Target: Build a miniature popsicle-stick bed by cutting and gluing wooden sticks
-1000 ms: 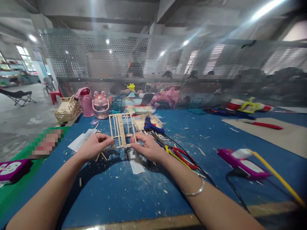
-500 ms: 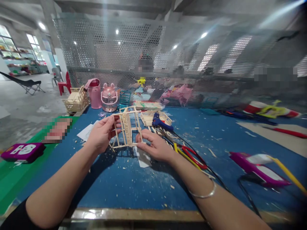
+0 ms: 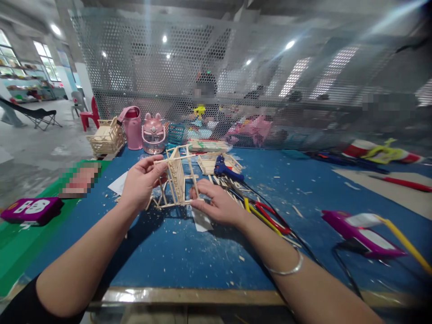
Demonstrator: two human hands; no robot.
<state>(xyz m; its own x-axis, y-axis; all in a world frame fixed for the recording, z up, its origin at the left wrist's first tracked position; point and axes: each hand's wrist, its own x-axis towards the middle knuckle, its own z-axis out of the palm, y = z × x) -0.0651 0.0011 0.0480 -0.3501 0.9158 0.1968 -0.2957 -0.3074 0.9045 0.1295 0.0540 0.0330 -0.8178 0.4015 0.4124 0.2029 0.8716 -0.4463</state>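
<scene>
A small open frame of thin wooden sticks is held between my two hands, tilted above the blue table. My left hand grips its upper left side, thumb and fingers closed on the sticks. At the lower right corner my right hand pinches the frame between thumb and fingers. Behind the right hand, a blue glue gun rests by a flat stick-built tray and loose sticks. Under the frame lies a piece of white paper.
Pliers with red and yellow handles lie right of my right hand, near a black cable. A purple device sits farther right. At the back left stand a stick-built model, a pink bag and a clear-bodied bottle. A perforated screen rises behind.
The frame has turned and tilted slightly in my hands. My left hand has shifted a little, its thumb now over the upper stick. The right hand keeps its hold.
</scene>
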